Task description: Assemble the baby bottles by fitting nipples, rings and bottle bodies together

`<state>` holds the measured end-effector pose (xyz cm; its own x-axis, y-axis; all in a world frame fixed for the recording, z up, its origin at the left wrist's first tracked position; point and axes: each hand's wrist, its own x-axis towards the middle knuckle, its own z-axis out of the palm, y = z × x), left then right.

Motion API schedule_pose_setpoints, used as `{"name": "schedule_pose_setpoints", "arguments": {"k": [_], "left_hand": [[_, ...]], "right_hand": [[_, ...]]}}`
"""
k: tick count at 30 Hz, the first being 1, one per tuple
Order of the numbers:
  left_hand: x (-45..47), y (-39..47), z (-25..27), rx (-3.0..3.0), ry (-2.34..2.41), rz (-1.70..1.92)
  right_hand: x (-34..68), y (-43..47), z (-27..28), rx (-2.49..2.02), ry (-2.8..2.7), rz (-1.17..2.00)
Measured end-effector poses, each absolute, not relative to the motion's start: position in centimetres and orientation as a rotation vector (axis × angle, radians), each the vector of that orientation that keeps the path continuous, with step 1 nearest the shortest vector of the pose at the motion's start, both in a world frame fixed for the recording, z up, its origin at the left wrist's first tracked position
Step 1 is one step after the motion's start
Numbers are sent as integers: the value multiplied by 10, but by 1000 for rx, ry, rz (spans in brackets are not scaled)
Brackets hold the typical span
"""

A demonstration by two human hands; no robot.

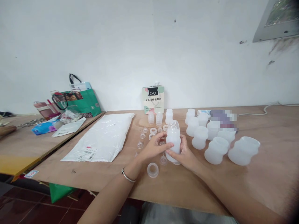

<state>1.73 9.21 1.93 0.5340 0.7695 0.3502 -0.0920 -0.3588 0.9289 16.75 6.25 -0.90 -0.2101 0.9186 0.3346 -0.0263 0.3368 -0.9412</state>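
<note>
1. The left hand (156, 149) and right hand (186, 156) press around a frosted bottle (173, 140) from either side, thumbs on its front.
2. That bottle is upright at the table's (187, 189) middle; whether its base touches the wood is hard to tell.
3. A clear ring (153, 176) lies near the left wrist, teats (140, 144) beyond.
4. More frosted bottles (216, 151) stand to the right.
5. Leftward lies a white parcel (102, 137).
</note>
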Motion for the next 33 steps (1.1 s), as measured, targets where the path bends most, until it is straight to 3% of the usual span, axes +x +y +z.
{"name": "schedule_pose_setpoints", "arguments": {"k": [9, 19, 24, 27, 33], "left_hand": [[10, 98, 31, 1511, 551, 1148], [3, 102, 39, 1559, 617, 1244], [-40, 160, 53, 1643, 966, 1715], [-63, 208, 49, 1695, 1386, 1650], [-75, 272, 19, 1664, 1596, 1573]], "right_hand": [[167, 62, 1, -727, -1329, 1464], [168, 61, 2, -736, -1273, 1446], [168, 63, 2, -788, -1236, 1374], [167, 64, 2, -823, -1265, 1362], [169, 64, 3, -838, -1308, 1325]]}}
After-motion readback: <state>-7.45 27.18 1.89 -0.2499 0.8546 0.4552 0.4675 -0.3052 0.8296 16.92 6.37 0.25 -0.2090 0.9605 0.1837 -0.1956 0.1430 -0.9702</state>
